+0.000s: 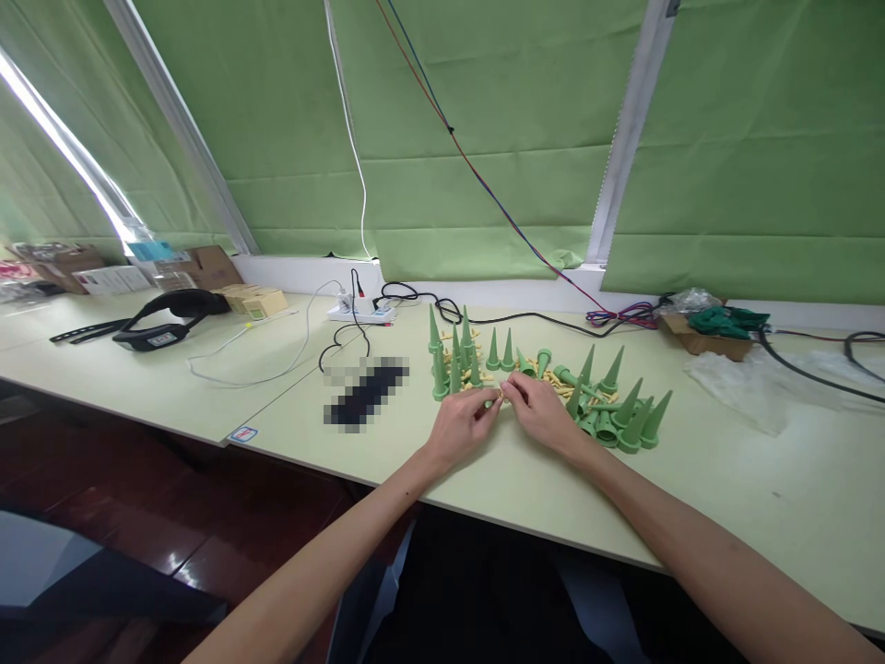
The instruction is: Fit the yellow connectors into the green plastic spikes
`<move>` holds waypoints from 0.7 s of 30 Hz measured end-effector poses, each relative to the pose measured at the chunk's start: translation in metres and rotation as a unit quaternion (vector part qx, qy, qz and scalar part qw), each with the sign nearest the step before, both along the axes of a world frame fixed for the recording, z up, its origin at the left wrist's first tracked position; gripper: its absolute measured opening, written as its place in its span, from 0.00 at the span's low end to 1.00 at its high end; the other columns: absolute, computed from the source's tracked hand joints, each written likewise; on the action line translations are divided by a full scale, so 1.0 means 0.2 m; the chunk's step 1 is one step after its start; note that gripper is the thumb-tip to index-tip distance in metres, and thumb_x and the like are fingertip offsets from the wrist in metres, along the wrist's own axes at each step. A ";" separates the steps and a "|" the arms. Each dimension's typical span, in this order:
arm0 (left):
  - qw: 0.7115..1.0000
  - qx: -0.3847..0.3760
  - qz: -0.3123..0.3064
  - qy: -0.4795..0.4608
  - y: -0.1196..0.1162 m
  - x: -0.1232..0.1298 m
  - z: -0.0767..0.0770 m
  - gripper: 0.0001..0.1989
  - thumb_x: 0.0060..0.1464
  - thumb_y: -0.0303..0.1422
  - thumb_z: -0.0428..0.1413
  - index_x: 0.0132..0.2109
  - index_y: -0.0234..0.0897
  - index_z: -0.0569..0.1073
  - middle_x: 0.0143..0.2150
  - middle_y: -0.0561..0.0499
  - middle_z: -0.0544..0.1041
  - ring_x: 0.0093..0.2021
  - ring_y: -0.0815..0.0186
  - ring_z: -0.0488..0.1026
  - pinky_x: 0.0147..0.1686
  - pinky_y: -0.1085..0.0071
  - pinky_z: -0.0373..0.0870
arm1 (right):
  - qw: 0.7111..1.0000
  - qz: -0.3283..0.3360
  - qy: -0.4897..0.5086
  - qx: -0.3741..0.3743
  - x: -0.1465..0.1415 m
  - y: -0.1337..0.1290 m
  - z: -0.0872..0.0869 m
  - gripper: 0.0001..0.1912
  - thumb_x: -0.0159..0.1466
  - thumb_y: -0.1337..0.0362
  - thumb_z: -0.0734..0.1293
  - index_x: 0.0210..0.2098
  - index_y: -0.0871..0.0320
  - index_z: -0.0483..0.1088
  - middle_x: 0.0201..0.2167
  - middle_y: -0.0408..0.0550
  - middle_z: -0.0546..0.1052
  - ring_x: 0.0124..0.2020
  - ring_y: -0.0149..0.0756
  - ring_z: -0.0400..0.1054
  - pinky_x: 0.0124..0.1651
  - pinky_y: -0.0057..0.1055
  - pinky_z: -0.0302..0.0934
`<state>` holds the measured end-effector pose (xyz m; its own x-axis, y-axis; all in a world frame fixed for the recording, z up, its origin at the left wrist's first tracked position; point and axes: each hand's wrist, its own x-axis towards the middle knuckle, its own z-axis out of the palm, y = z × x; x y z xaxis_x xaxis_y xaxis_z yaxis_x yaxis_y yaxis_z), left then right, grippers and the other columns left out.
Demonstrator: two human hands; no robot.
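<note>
My left hand (465, 426) is closed around a small green piece (489, 402), most of it hidden by the fingers. Beside it, my right hand (536, 411) pinches a small yellow piece (502, 394) against the green one. Several green cones (455, 361) stand upright just behind my left hand, with yellow pieces among them. Two more cones (501, 350) stand behind both hands. To the right of my right hand, other green cones (632, 424) stand or lie in a cluster. Small yellow pieces (551, 381) lie heaped between the groups.
A pixelated dark object (366, 395) lies left of my hands. Behind it are a power strip (359, 311) and black cables. A black headset (166, 321) and small boxes (255, 302) are at the left. Farther right sit an open cardboard box (705, 343) and clear plastic (743, 392).
</note>
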<state>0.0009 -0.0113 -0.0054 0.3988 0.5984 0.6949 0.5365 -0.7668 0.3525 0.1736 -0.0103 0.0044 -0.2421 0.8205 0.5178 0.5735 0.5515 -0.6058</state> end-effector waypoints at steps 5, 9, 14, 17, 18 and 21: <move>1.000 -0.002 -0.013 0.007 0.00 0.00 0.00 0.12 0.63 0.34 0.50 0.37 0.36 0.77 0.28 0.50 0.76 0.23 0.71 0.65 0.26 0.74 0.61 | 1.000 -0.008 -0.013 0.002 0.00 0.00 0.00 0.19 0.70 0.58 0.55 0.23 0.55 0.55 0.18 0.39 0.62 0.22 0.31 0.54 0.29 0.29 0.47; 1.000 0.002 -0.024 0.013 -0.01 0.00 0.00 0.11 0.62 0.32 0.50 0.38 0.36 0.76 0.26 0.51 0.75 0.24 0.71 0.65 0.26 0.74 0.61 | 0.999 -0.023 -0.024 0.005 0.00 0.01 -0.01 0.21 0.70 0.57 0.55 0.21 0.55 0.52 0.17 0.39 0.60 0.21 0.31 0.52 0.29 0.30 0.47; 0.999 0.008 -0.029 0.020 0.00 0.00 0.00 0.12 0.63 0.33 0.49 0.37 0.36 0.76 0.27 0.51 0.75 0.23 0.71 0.65 0.26 0.73 0.62 | 0.999 -0.028 -0.029 -0.004 0.01 0.01 -0.01 0.23 0.70 0.56 0.54 0.19 0.55 0.52 0.16 0.40 0.61 0.21 0.32 0.53 0.29 0.30 0.47; 0.999 0.007 -0.029 0.020 0.00 0.00 0.00 0.12 0.62 0.33 0.49 0.37 0.36 0.76 0.27 0.50 0.76 0.24 0.71 0.65 0.26 0.73 0.62 | 0.999 -0.026 -0.030 -0.010 0.00 0.01 -0.01 0.24 0.70 0.55 0.53 0.19 0.55 0.52 0.16 0.40 0.61 0.21 0.32 0.53 0.29 0.30 0.47; 0.999 0.005 -0.028 0.020 0.00 0.00 0.00 0.12 0.62 0.33 0.49 0.37 0.36 0.76 0.27 0.50 0.76 0.24 0.70 0.66 0.26 0.73 0.61 | 0.999 -0.025 -0.029 -0.010 0.00 0.01 -0.01 0.24 0.71 0.54 0.53 0.19 0.56 0.52 0.16 0.40 0.61 0.21 0.32 0.53 0.29 0.31 0.47; 1.000 -0.002 -0.018 0.015 0.00 0.00 0.00 0.11 0.62 0.33 0.50 0.37 0.36 0.77 0.27 0.51 0.75 0.24 0.71 0.65 0.26 0.73 0.61 | 0.999 -0.026 -0.023 -0.011 0.00 0.02 -0.02 0.24 0.71 0.54 0.53 0.20 0.55 0.53 0.17 0.40 0.61 0.21 0.32 0.53 0.30 0.30 0.47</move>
<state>0.0011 -0.0114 -0.0061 0.4401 0.5856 0.6807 0.5186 -0.7846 0.3397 0.1733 -0.0071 0.0009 -0.2228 0.8436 0.4885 0.6285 0.5074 -0.5896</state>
